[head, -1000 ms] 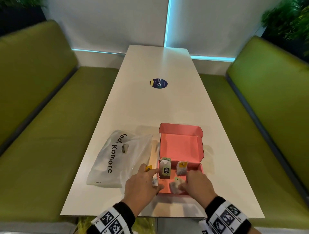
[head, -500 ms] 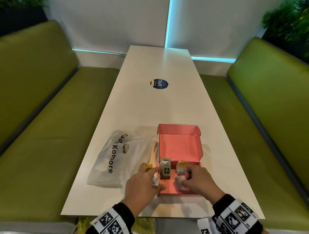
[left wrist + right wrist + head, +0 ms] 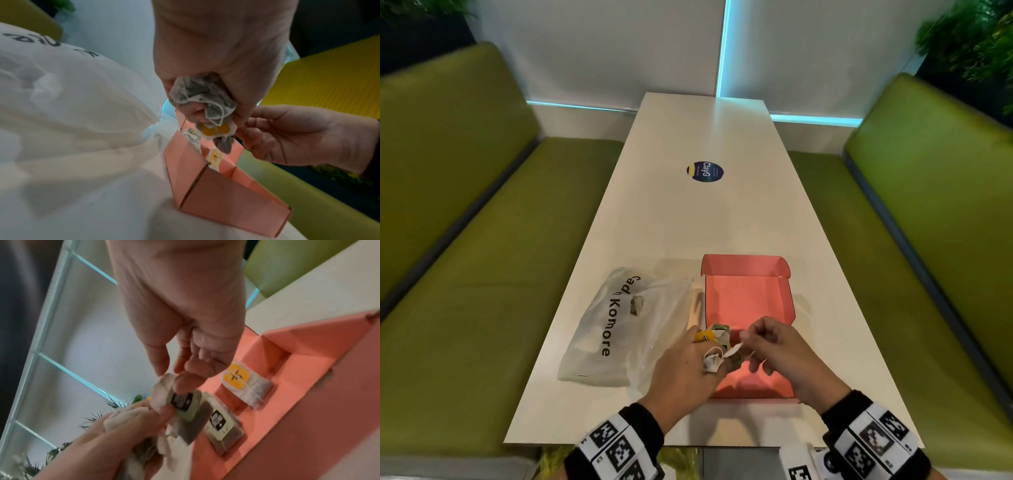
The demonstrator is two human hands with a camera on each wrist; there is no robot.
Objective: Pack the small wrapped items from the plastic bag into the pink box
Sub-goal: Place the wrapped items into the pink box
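Observation:
The open pink box [image 3: 748, 298] lies on the white table, its lid flat at the far side. Two wrapped tea bags lie inside, one with a yellow label [image 3: 244, 381], one with a black label [image 3: 222, 423]. My left hand [image 3: 709, 356] hovers over the box's left edge and grips a crumpled bundle of tea bags [image 3: 202, 97]. My right hand [image 3: 170, 382] meets it above the box and pinches one black-labelled tea bag [image 3: 183, 402] of that bundle between thumb and forefinger. The plastic bag [image 3: 619, 325] lies left of the box with one small item inside.
Green benches [image 3: 482, 274] run along both long sides of the table. A round dark sticker [image 3: 704, 172] sits on the tabletop farther away. The near table edge [image 3: 688, 445] is just below my wrists. Plants stand in the back corners.
My right hand has risen from the items in the box and moved left to the left hand's bundle, where it now pinches a tea bag. The left hand lifted slightly.

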